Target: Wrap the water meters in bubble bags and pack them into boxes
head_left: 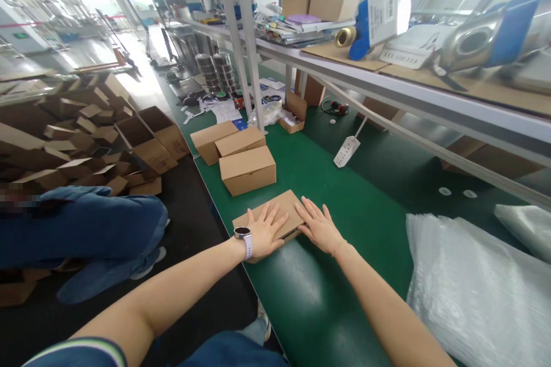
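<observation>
A brown cardboard box lies on the green tabletop in front of me, its lid down, with a dark gap along the near edge. Flat on top of that lid rests my left hand, fingers spread, a watch on the wrist. My right hand touches the box's right end with its fingers stretched out. Just beyond stand several closed cardboard boxes, the nearest one close to the table's left edge. Part of the box under my left hand and wrist is hidden.
Bubble-wrap sheets lie at the right. A power strip hangs below the shelf, which carries metal parts with blue pieces. On the left, a person in blue crouches by a heap of open cartons.
</observation>
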A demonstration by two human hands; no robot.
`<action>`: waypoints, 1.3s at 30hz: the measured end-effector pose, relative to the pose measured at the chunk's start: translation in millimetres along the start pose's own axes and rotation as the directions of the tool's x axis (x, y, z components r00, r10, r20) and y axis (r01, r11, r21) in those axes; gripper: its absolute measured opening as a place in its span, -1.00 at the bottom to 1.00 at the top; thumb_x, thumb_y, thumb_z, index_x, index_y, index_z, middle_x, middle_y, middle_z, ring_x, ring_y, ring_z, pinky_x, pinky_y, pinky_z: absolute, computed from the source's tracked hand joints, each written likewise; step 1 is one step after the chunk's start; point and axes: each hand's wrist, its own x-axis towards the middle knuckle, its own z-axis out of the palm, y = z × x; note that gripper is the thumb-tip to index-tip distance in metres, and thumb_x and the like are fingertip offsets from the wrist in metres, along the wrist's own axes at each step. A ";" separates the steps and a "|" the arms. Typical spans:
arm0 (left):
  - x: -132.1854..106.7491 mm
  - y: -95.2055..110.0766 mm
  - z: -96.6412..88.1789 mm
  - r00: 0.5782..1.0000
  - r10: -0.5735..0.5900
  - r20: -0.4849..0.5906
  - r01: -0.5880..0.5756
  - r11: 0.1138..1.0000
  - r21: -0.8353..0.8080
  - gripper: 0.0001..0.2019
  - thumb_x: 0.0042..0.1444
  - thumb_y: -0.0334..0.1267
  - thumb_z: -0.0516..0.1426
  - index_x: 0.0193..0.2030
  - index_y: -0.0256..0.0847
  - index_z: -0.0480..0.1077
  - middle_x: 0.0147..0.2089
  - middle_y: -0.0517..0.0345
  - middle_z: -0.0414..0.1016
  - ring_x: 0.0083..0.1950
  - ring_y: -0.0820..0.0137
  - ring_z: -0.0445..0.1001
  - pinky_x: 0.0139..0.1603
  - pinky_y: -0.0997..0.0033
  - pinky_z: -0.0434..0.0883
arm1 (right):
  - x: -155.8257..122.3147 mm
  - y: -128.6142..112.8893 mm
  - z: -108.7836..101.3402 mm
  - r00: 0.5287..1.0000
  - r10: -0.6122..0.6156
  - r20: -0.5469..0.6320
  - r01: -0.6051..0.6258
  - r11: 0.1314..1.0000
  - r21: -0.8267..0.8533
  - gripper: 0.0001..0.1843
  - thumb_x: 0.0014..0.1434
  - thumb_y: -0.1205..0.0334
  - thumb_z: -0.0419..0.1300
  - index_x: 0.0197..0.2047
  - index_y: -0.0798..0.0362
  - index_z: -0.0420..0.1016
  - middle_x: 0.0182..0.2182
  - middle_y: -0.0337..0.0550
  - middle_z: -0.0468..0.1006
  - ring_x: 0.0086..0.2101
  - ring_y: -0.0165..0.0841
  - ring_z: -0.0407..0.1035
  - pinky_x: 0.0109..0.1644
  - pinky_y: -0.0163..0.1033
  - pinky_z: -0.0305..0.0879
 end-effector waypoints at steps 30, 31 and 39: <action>-19.7 -45.0 -21.2 0.993 0.036 0.109 -0.031 0.998 -0.046 0.04 -0.30 -0.06 0.27 0.34 0.24 -0.17 0.43 -0.01 -0.36 0.25 -0.32 -0.03 -0.03 -0.26 0.24 | 24.4 -26.8 -3.1 0.979 0.021 0.203 -0.025 1.000 0.015 -0.12 0.10 -0.18 0.12 0.35 -0.14 -0.21 0.35 -0.14 -0.25 0.31 -0.13 -0.38 0.25 0.24 -0.10; -20.7 -46.2 -22.2 0.991 0.048 0.124 -0.042 0.998 -0.055 0.02 -0.28 -0.04 0.26 0.34 0.24 -0.16 0.43 0.00 -0.37 0.27 -0.33 -0.05 -0.02 -0.27 0.23 | 24.3 -26.1 -2.1 0.980 0.021 0.200 -0.023 1.000 0.006 -0.12 0.10 -0.18 0.12 0.35 -0.14 -0.21 0.35 -0.15 -0.25 0.31 -0.13 -0.38 0.25 0.25 -0.10; -21.2 -55.2 -28.6 0.965 0.088 0.246 -0.067 0.993 -0.095 0.16 -0.34 -0.04 0.29 0.36 0.21 -0.34 0.44 0.08 -0.53 0.32 -0.39 -0.29 0.01 -0.40 0.16 | 25.9 -14.6 9.4 0.993 -0.052 0.108 0.046 0.997 0.065 -0.15 0.10 -0.18 0.12 0.35 -0.10 -0.13 0.35 -0.14 -0.18 0.31 -0.15 -0.35 0.30 0.08 -0.05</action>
